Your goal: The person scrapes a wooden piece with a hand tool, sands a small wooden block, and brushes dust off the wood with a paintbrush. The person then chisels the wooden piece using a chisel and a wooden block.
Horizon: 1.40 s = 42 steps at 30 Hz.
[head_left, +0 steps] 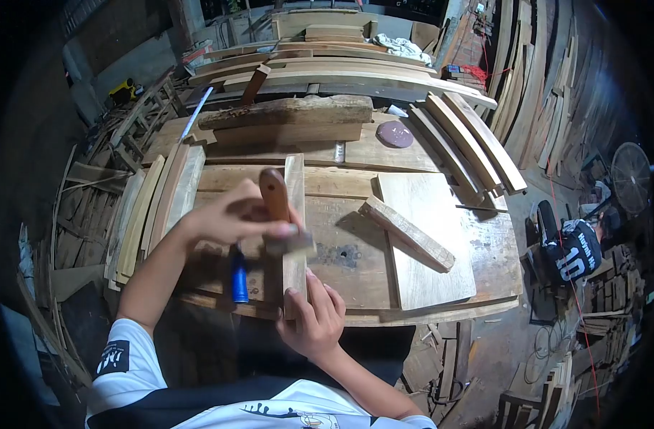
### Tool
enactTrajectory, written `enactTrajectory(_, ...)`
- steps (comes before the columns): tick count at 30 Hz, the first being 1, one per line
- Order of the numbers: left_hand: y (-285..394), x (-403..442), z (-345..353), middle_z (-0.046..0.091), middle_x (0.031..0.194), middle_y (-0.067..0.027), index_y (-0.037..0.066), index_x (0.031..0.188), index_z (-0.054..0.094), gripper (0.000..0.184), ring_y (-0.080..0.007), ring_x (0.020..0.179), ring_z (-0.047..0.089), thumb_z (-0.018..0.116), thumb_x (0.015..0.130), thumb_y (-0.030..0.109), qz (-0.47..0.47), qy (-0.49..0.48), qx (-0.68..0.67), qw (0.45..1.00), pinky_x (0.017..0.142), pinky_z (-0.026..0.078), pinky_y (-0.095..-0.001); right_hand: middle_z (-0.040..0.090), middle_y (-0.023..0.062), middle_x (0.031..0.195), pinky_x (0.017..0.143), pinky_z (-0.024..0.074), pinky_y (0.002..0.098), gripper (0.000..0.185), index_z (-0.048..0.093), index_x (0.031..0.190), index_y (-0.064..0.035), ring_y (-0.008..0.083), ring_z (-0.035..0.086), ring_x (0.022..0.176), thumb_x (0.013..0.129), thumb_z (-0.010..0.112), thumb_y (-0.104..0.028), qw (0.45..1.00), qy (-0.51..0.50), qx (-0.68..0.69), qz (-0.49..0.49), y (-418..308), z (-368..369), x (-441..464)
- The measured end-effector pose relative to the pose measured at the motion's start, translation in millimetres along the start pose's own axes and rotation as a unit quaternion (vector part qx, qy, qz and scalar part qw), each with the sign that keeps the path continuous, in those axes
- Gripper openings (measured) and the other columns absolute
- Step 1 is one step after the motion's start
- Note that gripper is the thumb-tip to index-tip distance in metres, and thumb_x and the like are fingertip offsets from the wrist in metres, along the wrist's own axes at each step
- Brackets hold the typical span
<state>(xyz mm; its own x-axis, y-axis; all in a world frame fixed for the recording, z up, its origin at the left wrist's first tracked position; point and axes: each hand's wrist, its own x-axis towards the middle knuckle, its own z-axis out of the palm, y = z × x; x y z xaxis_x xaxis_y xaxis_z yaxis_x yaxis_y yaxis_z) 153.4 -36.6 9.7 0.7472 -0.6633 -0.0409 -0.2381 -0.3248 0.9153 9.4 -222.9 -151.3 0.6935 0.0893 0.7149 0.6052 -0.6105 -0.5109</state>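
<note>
My left hand (230, 214) is closed around a wooden-handled tool (274, 196) with a hole near the handle's end. The tool's lower end is blurred against a narrow wooden strip (294, 171), so I cannot tell whether it is a scraper or a brush. The strip lies lengthwise away from me on the workbench (341, 289). My right hand (316, 318) grips the strip's near end, thumb on one side and fingers on the other. Left of the strip is a blue cylindrical object (239, 275), beneath my left forearm and wrist.
A pale board (441, 214) lies to the right with a short wooden block (409, 234) across it. Beyond are a round purplish disc (395, 134) and a rough-edged plank (291, 111). Long slats flank both sides of the bench. A person (573, 254) is low at the far right near a fan (630, 177).
</note>
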Motion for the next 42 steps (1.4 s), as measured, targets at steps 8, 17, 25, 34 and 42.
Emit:
enactTrajectory(8, -12, 2, -7, 0.075, 0.111, -0.0051, 0.006, 0.116, 0.073, 0.024, -0.0163, 0.098, 0.069, 0.072, 0.097, 0.020, -0.070, 0.053, 0.043, 0.995, 0.089, 0.055, -0.0318, 0.063, 0.0281, 0.134, 0.100, 0.0463, 0.0444, 0.055, 0.066, 0.119, -0.0079, 0.0341, 0.068, 0.115, 0.066, 0.081, -0.017, 1.000, 0.006, -0.003, -0.006, -3, -4, 8)
enactTrajectory(17, 8, 5, 22, 0.076, 0.099, -0.0173, 0.002, 0.108, 0.072, 0.017, -0.0339, 0.089, 0.075, 0.070, 0.095, 0.013, 0.115, 0.050, 0.336, 0.933, 0.076, 0.059, -0.0387, 0.060, 0.0270, 0.139, 0.107, 0.0425, 0.0438, 0.063, 0.066, 0.128, -0.0090, 0.0337, 0.063, 0.126, 0.071, 0.083, -0.028, 1.000, -0.015, 0.003, -0.001, 2, -3, 1)
enactTrajectory(25, -7, 31, -3, 0.075, 0.088, -0.0087, 0.005, 0.107, 0.074, 0.017, -0.0143, 0.074, 0.070, 0.069, 0.099, 0.019, 0.122, 0.017, 0.211, 0.970, 0.069, 0.055, -0.0321, 0.065, 0.0259, 0.132, 0.102, 0.0462, 0.0435, 0.055, 0.067, 0.120, -0.0080, 0.0329, 0.067, 0.118, 0.069, 0.082, -0.020, 1.000, 0.002, 0.000, -0.005, -1, -5, 7)
enactTrajectory(34, 21, 14, 19, 0.074, 0.087, -0.0083, 0.006, 0.110, 0.075, 0.025, -0.0117, 0.071, 0.064, 0.074, 0.096, 0.026, 0.040, -0.114, 0.144, 0.982, 0.066, 0.053, -0.0296, 0.064, 0.0244, 0.134, 0.105, 0.0434, 0.0453, 0.055, 0.066, 0.121, -0.0095, 0.0324, 0.067, 0.118, 0.069, 0.082, -0.019, 1.000, 0.002, -0.003, 0.002, -2, -3, 4)
enactTrajectory(42, -40, 45, -28, 0.068, 0.074, -0.0156, 0.006, 0.109, 0.074, 0.016, -0.0073, 0.073, 0.066, 0.071, 0.096, 0.012, 0.148, 0.179, 0.349, 0.908, 0.068, 0.055, -0.0290, 0.060, 0.0249, 0.140, 0.109, 0.0398, 0.0471, 0.064, 0.065, 0.129, -0.0098, 0.0326, 0.062, 0.126, 0.071, 0.084, -0.027, 1.000, -0.009, 0.016, 0.007, 0, -2, 1)
